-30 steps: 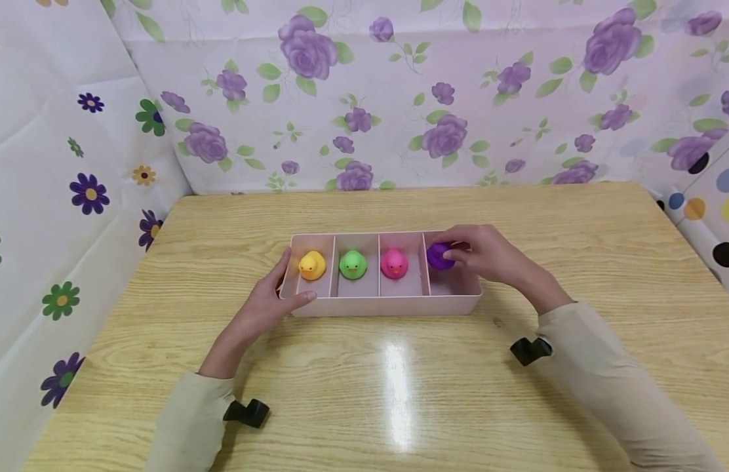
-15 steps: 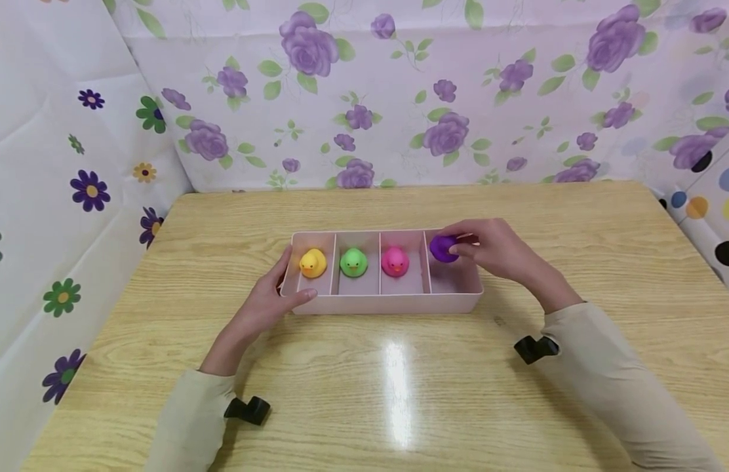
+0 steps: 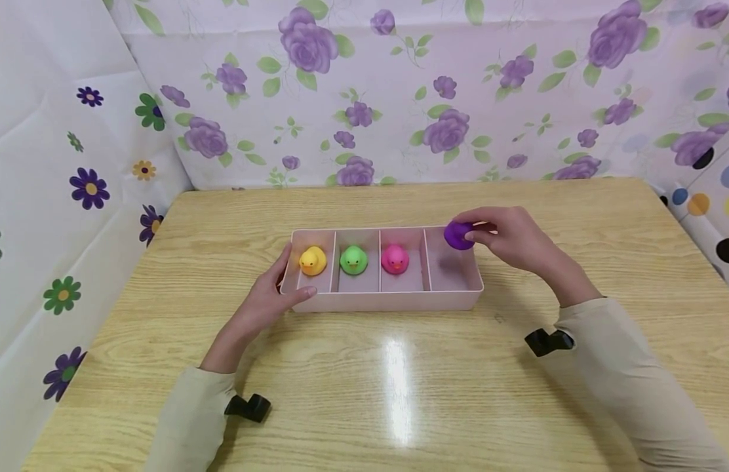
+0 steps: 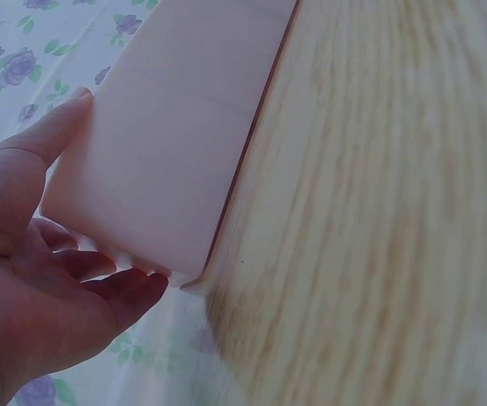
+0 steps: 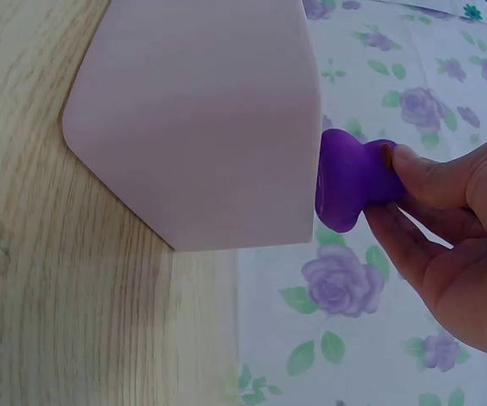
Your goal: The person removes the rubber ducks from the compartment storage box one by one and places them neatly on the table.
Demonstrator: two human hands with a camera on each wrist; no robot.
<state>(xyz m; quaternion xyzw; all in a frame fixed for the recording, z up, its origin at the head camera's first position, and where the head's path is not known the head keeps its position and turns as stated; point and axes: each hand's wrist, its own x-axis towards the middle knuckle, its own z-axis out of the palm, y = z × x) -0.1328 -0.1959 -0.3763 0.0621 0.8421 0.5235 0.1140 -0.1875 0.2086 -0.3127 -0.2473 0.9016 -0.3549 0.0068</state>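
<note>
A pale pink divided box (image 3: 382,302) sits on the wooden table. My left hand (image 3: 269,296) grips its left end, thumb over the front rim and fingers along the end wall; the left wrist view shows the thumb and curled fingers around that end (image 4: 150,161). Between right thumb and fingers I pinch a purple rubber duck (image 5: 353,179) by its head. That right hand (image 3: 512,237) holds it above the rightmost compartment, near the back right rim. A yellow duck (image 3: 313,261), a green duck (image 3: 354,261) and a pink duck (image 3: 395,260) occupy the other compartments, one each.
Thin dividers (image 3: 379,262) separate the compartments. Wooden tabletop (image 3: 341,387) surrounds the box. Behind it hangs a cloth with purple roses (image 3: 308,42), and a flower-printed cloth (image 3: 40,196) covers the left side. A dotted cloth (image 3: 715,196) is at the right.
My right hand has lifted the purple duck up out of the rightmost compartment and moved it right and back. The left hand and the other ducks stay in place.
</note>
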